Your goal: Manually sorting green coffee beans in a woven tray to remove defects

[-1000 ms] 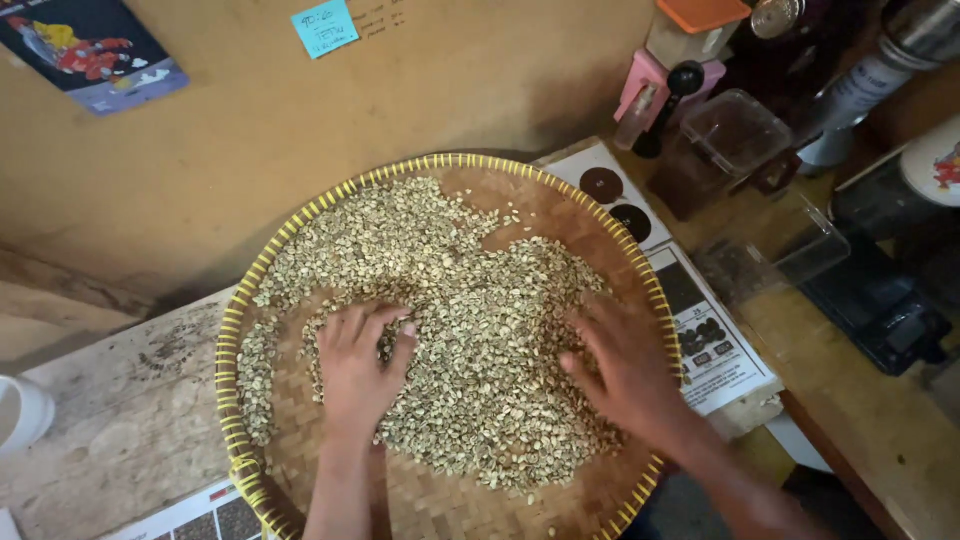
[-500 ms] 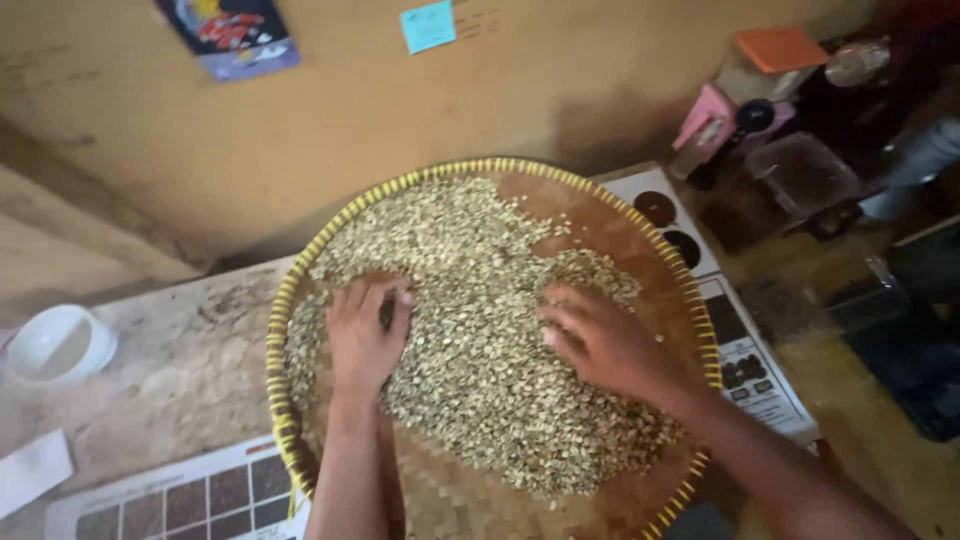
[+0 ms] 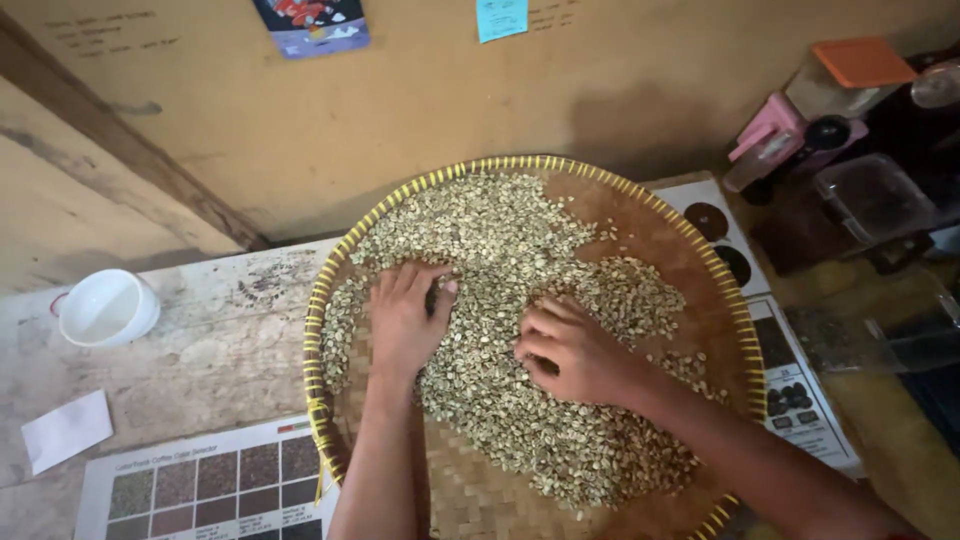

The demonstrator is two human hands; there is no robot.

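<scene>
A round woven tray with a yellow rim (image 3: 345,250) sits on the worn table and holds a wide layer of pale green coffee beans (image 3: 480,235). My left hand (image 3: 405,320) lies palm down on the beans at the tray's left, fingers together and spread flat. My right hand (image 3: 570,355) rests in the middle of the heap, its fingers curled into the beans; whether it grips any I cannot tell. Bare woven bottom shows at the tray's near edge and far right.
A white cup (image 3: 105,308) and a white paper slip (image 3: 65,430) lie at left. A printed colour chart (image 3: 215,485) sits at the near left, another chart (image 3: 790,370) at right. Clear plastic boxes (image 3: 875,200), a pink container (image 3: 765,140) and wall notes stand behind.
My right hand slid leftward from the tray's right side into the middle of the beans and curled its fingers. My left hand moved up a little. The view shifted left.
</scene>
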